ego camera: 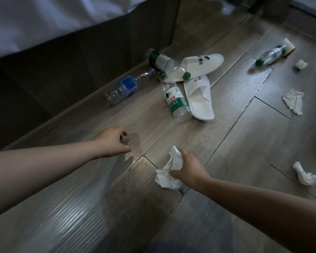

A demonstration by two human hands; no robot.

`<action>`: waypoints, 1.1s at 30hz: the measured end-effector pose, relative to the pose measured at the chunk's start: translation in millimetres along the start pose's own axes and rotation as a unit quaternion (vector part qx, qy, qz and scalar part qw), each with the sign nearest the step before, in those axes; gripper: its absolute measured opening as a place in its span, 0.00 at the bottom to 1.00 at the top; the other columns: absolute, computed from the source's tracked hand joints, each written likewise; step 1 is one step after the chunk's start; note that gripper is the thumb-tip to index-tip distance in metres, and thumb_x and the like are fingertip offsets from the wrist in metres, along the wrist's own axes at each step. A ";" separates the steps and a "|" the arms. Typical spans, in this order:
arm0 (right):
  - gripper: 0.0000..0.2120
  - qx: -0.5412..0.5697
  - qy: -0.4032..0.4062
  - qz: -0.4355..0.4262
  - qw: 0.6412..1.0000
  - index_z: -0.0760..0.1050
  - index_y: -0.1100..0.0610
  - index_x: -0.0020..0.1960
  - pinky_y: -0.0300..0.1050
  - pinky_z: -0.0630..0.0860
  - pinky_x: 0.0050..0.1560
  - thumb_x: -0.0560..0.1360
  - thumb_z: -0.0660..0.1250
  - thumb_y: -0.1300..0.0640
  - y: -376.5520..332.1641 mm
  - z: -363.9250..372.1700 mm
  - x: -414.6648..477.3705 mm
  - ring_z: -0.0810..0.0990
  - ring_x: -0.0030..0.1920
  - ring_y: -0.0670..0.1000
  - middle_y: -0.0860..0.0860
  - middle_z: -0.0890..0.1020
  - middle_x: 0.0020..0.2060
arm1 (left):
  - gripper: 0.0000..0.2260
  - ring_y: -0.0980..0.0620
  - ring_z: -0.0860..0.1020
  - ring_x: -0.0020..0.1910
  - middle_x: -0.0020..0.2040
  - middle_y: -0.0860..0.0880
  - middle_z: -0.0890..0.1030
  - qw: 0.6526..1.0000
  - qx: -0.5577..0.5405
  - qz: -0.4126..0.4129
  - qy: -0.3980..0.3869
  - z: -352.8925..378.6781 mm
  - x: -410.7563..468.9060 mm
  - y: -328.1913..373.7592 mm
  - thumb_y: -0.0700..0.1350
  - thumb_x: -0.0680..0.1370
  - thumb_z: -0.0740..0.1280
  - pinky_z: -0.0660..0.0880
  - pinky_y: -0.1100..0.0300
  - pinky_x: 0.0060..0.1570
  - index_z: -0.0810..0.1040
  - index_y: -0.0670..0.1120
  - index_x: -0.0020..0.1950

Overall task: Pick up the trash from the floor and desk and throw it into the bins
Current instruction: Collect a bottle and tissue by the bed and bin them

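Note:
My right hand (pixel 187 168) grips crumpled white tissues (pixel 169 172) just above the wooden floor. My left hand (pixel 113 141) hovers over the floor to the left, fingers loosely curled and holding nothing. Ahead lie empty plastic bottles: a blue-labelled one (pixel 125 87) by the bed base, a green-labelled one (pixel 176 101) beside the slippers, another green-capped one (pixel 167 64) lying across a slipper, and a fourth (pixel 270 55) far right. Loose crumpled tissues rest at the right (pixel 294 101), lower right (pixel 305 177) and upper right (pixel 301 64).
Two white slippers (pixel 199 95) lie crossed among the bottles. A dark bed base (pixel 62 70) with white bedding above runs along the left. A flat card or packet (pixel 289 45) sits under the far bottle. No bin is in view.

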State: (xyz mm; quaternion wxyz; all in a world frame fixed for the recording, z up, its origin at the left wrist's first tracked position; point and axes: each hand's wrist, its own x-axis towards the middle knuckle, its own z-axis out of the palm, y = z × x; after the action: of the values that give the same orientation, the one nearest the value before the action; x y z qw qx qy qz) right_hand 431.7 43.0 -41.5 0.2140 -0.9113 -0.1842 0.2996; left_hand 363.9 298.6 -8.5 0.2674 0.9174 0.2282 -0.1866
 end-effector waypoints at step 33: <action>0.23 0.235 0.212 0.101 0.943 0.74 0.54 0.62 0.40 0.75 0.44 0.69 0.74 0.59 83.9 -80.5 15.3 0.79 0.48 0.48 0.48 0.80 0.49 | 0.41 0.42 0.74 0.62 0.65 0.41 0.72 0.966 -0.183 -0.119 0.139 34.9 137.6 166.6 0.63 0.67 0.73 0.72 0.54 0.56 0.64 0.40 0.69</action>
State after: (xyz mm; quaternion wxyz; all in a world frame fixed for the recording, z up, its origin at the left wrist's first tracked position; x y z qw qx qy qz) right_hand 511.0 -42.9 -32.0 0.4246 -0.8915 0.0340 0.1545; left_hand 556.3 197.0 -32.3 0.3727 0.8359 0.4005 -0.0430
